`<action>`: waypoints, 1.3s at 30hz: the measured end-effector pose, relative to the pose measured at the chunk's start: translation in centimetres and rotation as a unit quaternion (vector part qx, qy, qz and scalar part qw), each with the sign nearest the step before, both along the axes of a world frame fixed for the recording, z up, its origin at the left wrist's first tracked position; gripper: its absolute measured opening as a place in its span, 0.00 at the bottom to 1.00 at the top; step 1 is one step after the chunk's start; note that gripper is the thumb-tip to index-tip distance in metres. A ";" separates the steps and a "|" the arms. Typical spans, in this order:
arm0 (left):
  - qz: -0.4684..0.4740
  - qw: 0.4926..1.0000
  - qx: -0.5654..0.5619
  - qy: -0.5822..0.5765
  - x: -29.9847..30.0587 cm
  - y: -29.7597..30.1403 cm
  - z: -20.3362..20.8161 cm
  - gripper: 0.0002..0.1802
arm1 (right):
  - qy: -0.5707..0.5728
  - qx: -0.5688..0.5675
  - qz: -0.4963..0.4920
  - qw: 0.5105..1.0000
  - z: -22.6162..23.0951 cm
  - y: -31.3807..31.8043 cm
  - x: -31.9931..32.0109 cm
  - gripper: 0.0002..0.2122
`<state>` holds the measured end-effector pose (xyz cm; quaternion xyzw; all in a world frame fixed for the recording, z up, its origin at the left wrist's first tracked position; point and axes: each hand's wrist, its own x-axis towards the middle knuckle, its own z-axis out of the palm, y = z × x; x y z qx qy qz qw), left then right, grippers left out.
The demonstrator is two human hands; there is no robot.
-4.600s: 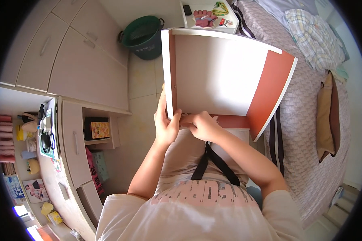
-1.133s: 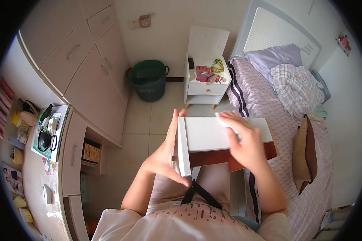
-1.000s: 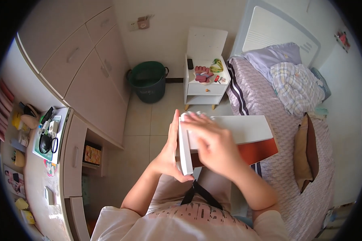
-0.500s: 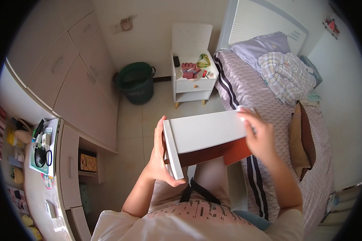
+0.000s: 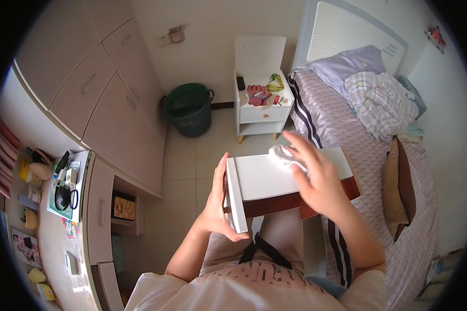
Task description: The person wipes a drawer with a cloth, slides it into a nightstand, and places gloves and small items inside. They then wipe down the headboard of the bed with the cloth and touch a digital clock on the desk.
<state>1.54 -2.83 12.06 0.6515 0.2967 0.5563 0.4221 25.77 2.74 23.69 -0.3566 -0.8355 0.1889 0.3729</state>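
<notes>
A white drawer with reddish-brown inner faces is held up before my body, its side panel facing upward. My left hand grips the drawer's front board at the left end, fingers along the far edge and thumb under the near corner. On the white panel, my right hand presses a crumpled white cloth, slightly blurred. Part of the cloth is hidden under the fingers.
Beyond the drawer stands a white nightstand with gloves on top. A green bin sits beside it. To the right is a bed with a brown bag; a cluttered desk lines the left.
My right hand has slid the cloth leftward along the panel from the drawer's far right end. My left hand keeps its grip. The whole view has shifted slightly.
</notes>
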 end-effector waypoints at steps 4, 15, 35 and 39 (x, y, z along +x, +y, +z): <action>0.005 1.000 0.011 0.002 0.3 0.8 -0.2 0.93 | -0.083 0.082 -0.001 0.993 -1.2 -0.5 -2.2 0.21; -0.015 1.000 -0.008 -0.011 0.2 0.1 -0.2 0.94 | -0.016 -0.056 0.096 0.994 0.5 -1.2 1.6 0.17; -0.008 0.999 -0.018 -0.032 -0.2 0.2 -0.7 0.95 | -0.095 0.064 -0.014 0.993 -0.8 -2.3 5.2 0.13; 0.000 1.000 -0.012 -0.020 1.0 0.2 -1.3 0.95 | -0.076 0.053 -0.102 0.991 -1.7 -2.4 7.4 0.14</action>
